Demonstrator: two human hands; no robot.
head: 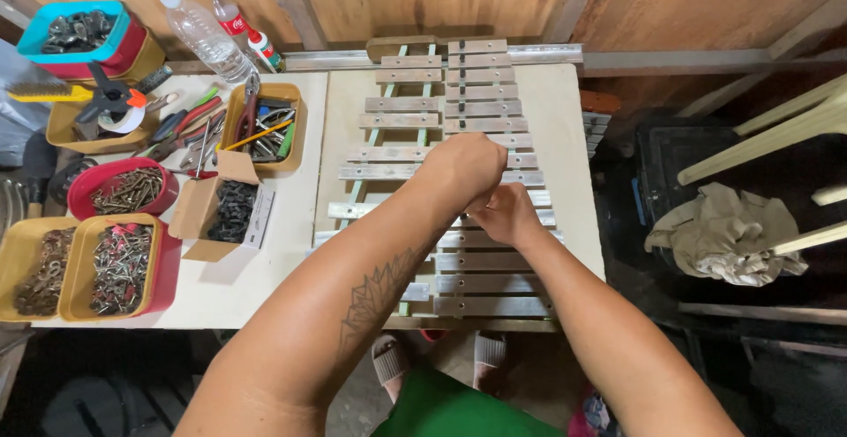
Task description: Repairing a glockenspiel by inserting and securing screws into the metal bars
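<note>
You're mid-assembly on the metal bar rack [481,119]: rows of grey bars laid across pale green rails, sitting on the light work table [291,225] in front of you, running from the back wall to the near edge. Judging by hand position, the step in hand is fixing or adjusting one bar about halfway down the right column.

Left hand [463,165]: clenched into a fist, knuckles up, over the middle bars. Something small may be inside it, but I can't tell what; the fist hides it.

Right hand [505,214]: curled, fingers tucked under the left fist, pressing on or pinching at a bar. Can't tell whether it grips a fastener or only the bar edge.

Next move, as I read it: keeping the bar square to the rails while you work the joint, since both hands are stacked on one spot and the neighbouring bars sit close.

Screws and fittings are well apart on your left: cardboard box of black parts [231,210], yellow tray of screws [119,265], red bowl [123,190].
</note>
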